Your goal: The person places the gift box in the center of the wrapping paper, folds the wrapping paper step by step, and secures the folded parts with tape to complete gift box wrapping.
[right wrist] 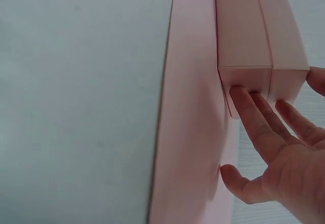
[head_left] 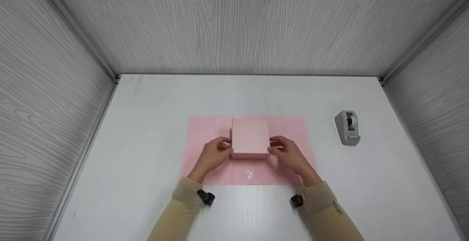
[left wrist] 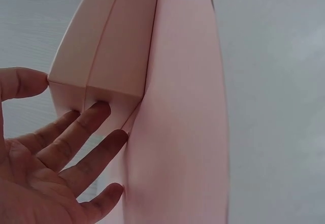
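Observation:
A pale pink lidded box (head_left: 250, 136) lies on a flat pink sheet (head_left: 293, 123). My left hand (head_left: 215, 152) holds its left side, thumb at the near upper corner. In the left wrist view, the fingers (left wrist: 96, 113) of that hand press the box's side around the lid seam. On the opposite side my right hand (head_left: 289, 154) grips the box the same way. Its fingertips (right wrist: 238, 93) touch the side below the seam in the right wrist view, with the thumb at the top corner. The little fingers of both hands reach down to the sheet.
A grey tape dispenser (head_left: 347, 127) with a roll in it stands on the white table (head_left: 146, 123), to the right of the sheet. Wood-grain panels (head_left: 242, 25) enclose the table at the back and both sides.

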The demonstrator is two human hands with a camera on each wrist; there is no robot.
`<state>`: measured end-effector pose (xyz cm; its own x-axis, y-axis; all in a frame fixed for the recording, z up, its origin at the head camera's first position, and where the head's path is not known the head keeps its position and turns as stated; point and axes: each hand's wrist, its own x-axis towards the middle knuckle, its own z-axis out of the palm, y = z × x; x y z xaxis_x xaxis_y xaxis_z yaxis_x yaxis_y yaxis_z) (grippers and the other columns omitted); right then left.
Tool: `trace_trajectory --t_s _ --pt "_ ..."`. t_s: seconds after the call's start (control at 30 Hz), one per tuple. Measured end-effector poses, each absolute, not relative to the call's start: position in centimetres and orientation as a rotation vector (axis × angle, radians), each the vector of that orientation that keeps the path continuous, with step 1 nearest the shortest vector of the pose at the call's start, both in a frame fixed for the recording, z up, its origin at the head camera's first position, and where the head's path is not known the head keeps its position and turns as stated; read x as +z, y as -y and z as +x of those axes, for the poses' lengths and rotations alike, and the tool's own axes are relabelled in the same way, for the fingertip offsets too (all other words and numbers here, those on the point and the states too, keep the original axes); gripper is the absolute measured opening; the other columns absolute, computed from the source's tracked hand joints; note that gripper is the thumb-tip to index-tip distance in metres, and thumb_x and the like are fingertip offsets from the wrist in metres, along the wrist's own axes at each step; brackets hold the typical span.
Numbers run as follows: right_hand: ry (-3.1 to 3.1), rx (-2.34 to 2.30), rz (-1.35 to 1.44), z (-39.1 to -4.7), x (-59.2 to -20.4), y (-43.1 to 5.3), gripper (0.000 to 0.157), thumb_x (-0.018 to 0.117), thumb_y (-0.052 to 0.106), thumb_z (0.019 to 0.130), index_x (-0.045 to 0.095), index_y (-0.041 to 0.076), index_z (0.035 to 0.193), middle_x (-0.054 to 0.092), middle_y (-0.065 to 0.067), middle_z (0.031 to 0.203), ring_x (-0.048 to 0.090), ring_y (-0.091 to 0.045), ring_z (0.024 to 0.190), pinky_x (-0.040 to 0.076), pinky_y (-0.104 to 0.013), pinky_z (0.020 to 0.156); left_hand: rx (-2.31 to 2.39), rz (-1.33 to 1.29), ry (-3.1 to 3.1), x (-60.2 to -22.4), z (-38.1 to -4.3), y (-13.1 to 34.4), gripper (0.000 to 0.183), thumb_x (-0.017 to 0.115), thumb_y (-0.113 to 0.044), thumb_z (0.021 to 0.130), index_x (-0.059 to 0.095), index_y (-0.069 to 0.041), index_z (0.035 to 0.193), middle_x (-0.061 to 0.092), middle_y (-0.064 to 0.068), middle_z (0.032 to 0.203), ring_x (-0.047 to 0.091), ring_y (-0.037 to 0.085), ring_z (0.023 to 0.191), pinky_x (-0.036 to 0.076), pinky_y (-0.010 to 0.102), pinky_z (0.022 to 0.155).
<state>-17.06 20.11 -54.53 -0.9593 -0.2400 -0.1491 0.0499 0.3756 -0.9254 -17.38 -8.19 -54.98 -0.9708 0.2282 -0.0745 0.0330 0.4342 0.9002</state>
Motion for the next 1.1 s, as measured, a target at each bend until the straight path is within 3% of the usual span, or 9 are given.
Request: trace_trajectory --t_s 0.53,1.1 --pt "-2.399 -1.603 -0.155 -16.66 -54.75 -20.35 0.043 0.068 0.025 0.093 0.058 0.006 0.13 0.061 -0.01 0.123 0.056 -0.028 0.116 0.041 -0.048 0.103 1.576 0.229 -2.476 -55.18 -17.28 8.19 0.03 0.067 -0.017 0.089 0.065 -0.005 0.116 0.069 0.002 0.089 0.066 0.019 0.088 0.05 0.041 0.086" --pt "-2.358 -1.632 -0.175 -16.62 -54.73 -20.5 0.047 0.068 0.024 0.094 0.055 0.002 0.134 0.06 -0.013 0.126 0.056 -0.03 0.118 0.04 -0.048 0.103 1.586 0.275 -2.495 -55.34 -17.05 8.25 0.028 0.067 -0.016 0.089 0.065 -0.004 0.115 0.068 0.002 0.091 0.065 0.018 0.089 0.05 0.041 0.085"
